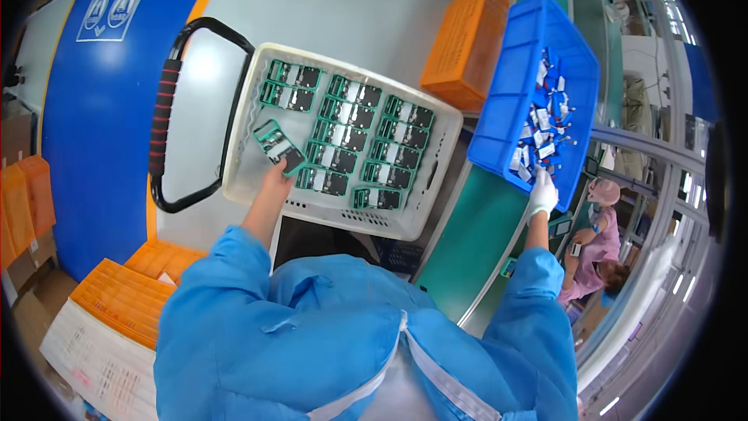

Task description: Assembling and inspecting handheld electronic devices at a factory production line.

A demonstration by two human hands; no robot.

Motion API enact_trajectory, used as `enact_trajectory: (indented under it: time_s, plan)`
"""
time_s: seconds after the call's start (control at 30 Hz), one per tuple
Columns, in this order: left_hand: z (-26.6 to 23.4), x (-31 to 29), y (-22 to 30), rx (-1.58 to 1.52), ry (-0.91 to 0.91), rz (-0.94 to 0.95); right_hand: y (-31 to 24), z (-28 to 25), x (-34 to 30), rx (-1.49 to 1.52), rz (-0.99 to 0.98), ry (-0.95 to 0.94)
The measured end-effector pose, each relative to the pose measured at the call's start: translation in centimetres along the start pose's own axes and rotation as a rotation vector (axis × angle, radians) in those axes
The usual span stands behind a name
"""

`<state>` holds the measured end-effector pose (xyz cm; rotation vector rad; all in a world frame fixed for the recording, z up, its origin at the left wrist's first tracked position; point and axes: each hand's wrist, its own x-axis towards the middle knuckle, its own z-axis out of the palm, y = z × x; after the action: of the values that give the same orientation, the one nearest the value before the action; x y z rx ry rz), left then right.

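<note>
My bare left hand [274, 175] grips the near end of a green-framed electronic module [279, 146], tilted over the left part of a white plastic crate [251, 121]. Several similar modules [340, 136] lie in columns in that crate, green-edged with black and silvery parts. On the right, my white-gloved right hand [544, 192] reaches over the near side of a blue plastic bin [499, 105]. Its fingers are bunched at a heap of small white-labelled parts with wires [543, 129]. Whatever sits between those fingertips is too small to make out.
The crate rests on a cart with a black handle [165, 121]. An orange box [466, 43] stands between crate and blue bin. A green-topped bench [467, 242] runs along the right. Orange trays [125, 300] are stacked at lower left. A person in pink [604, 245] is at far right.
</note>
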<state>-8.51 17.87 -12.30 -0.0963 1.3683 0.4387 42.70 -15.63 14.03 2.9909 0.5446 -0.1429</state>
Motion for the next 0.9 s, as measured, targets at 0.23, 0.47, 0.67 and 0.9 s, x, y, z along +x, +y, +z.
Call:
enact_trajectory:
  time_s: [0.23, 0.47, 0.67, 0.9]
  plan:
    - [2.1, 11.8, -0.4, -0.237, -0.015, 0.187, -2.5, -0.6, -1.7, 0.509, 0.088, 0.001]
    - [0.8, 17.8, -0.5, 0.472, -0.071, 0.062, -0.4, -1.4, -1.7, -0.060, -0.193, 0.187]
    - [-3.0, 16.9, 9.0, 1.441, -0.009, 0.626, -4.3, -0.2, -0.5, -0.169, -0.180, 0.377]
    - [1.3, 4.2, 5.3, 1.297, -0.001, 0.432, -3.6, -2.3, -8.4, 0.633, -0.138, 0.662]
